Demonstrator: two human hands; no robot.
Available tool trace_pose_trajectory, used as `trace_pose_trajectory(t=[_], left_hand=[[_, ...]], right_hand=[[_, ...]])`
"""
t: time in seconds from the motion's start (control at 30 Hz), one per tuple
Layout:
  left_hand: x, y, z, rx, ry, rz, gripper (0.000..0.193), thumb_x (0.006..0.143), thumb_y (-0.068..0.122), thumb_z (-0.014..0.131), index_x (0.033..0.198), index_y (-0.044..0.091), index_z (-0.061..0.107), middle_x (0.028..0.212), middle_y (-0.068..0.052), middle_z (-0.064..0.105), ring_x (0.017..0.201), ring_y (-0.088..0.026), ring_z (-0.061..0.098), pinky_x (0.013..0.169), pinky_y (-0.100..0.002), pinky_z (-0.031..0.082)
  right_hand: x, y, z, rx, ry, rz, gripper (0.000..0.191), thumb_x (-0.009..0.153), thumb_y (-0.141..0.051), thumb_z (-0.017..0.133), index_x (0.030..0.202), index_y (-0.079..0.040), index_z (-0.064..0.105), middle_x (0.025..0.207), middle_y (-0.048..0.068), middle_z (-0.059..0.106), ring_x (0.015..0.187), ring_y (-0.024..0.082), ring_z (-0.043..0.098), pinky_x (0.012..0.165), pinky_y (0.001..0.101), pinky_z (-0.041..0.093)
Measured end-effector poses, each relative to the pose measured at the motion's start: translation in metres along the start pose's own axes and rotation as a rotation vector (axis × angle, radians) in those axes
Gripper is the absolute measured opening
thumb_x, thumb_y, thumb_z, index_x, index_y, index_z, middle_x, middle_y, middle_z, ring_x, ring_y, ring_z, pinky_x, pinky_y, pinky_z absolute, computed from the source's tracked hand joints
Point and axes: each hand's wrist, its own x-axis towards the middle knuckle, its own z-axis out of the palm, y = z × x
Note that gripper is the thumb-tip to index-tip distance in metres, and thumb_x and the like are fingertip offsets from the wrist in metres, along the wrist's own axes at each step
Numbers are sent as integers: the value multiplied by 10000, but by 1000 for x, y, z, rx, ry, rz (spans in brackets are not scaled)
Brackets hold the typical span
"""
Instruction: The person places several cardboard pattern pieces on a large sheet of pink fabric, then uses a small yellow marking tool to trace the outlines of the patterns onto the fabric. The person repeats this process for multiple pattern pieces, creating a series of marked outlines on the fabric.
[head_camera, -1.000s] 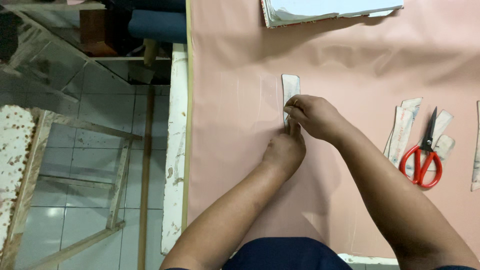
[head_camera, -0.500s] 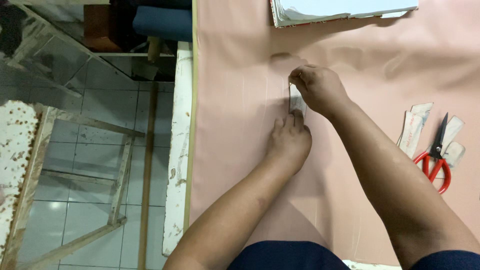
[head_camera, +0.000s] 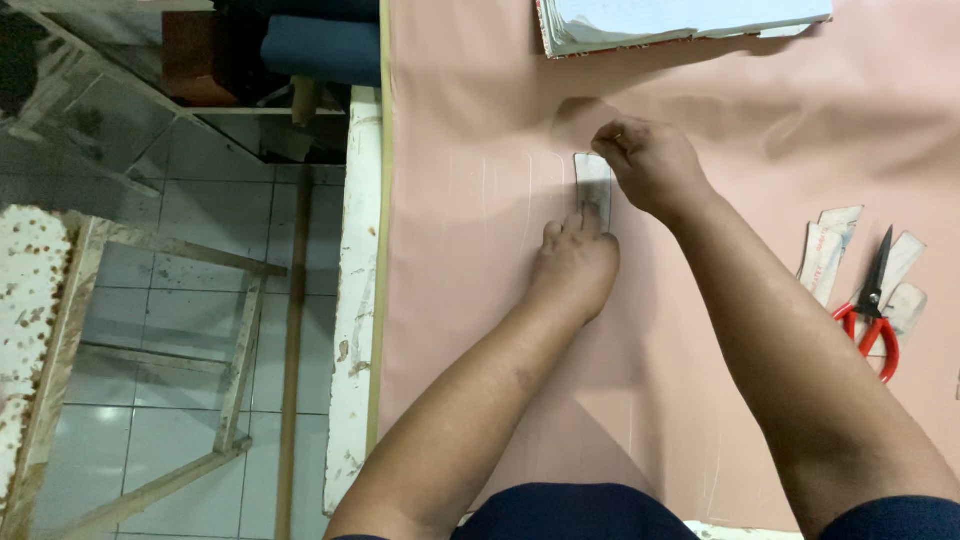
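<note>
Your left hand (head_camera: 572, 268) lies flat just above frame centre, fingertips (head_camera: 585, 220) pressing the lower end of a small grey-white strip (head_camera: 594, 180) onto the pink cloth (head_camera: 470, 260). It's a flat press, nothing clasped. Your right hand (head_camera: 648, 165) is curled at the strip's upper right edge, fingers bunched and touching it; can't tell whether it pinches anything small there. The strip sits upright in the frame, upper centre, flat on the cloth, with faint chalk lines to its left. The cloth covers the table from the middle of the frame to the right edge. At top centre-right, a stack of white paper (head_camera: 680, 20) rests on the cloth, well apart from both hands. At right, red-handled scissors (head_camera: 872, 315) lie closed on a few pale cut pieces (head_camera: 823, 250), clear of your right forearm. Left of the cloth: white table edge (head_camera: 352, 300), then tiled floor (head_camera: 160, 300) and a wooden frame (head_camera: 240, 330) at lower left.
</note>
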Motion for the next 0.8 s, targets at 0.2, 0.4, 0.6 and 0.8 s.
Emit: trace_pose_trajectory(t=[0.2, 0.4, 0.6, 0.8], left_hand=[[3, -8, 6, 116, -12, 41, 255, 855, 41, 593, 1090, 38, 692, 1501, -182, 473, 1190, -283, 549, 963, -467, 428], [4, -19, 16, 115, 67, 65, 513, 743, 94, 681, 1246, 20, 609, 1490, -138, 475, 1180, -263, 544, 898, -491, 422], [3, -31, 19, 163, 115, 82, 260, 854, 124, 683, 1113, 143, 696, 1536, -21, 514, 1202, -212, 557, 952, -502, 415], [4, -29, 11, 169, -8, 62, 427, 755, 182, 775, 1170, 148, 682, 1541, -3, 470, 1219, -220, 519, 928, -513, 405]], right_hand=[[-10, 10, -14, -53, 22, 87, 141, 1006, -185, 690, 1069, -74, 750, 957, 144, 746, 825, 317, 707, 742, 414, 547], [-41, 3, -11, 37, 65, 65, 156, 996, -168, 701, 1079, -44, 747, 985, 161, 745, 867, 302, 724, 778, 388, 565], [-114, -20, -7, 103, 2, 134, 168, 977, -170, 686, 1075, -42, 735, 982, 130, 761, 890, 255, 750, 788, 352, 582], [-162, -43, -7, 70, -64, 91, 137, 955, -157, 681, 1038, -63, 736, 959, 102, 750, 855, 279, 724, 758, 371, 577]])
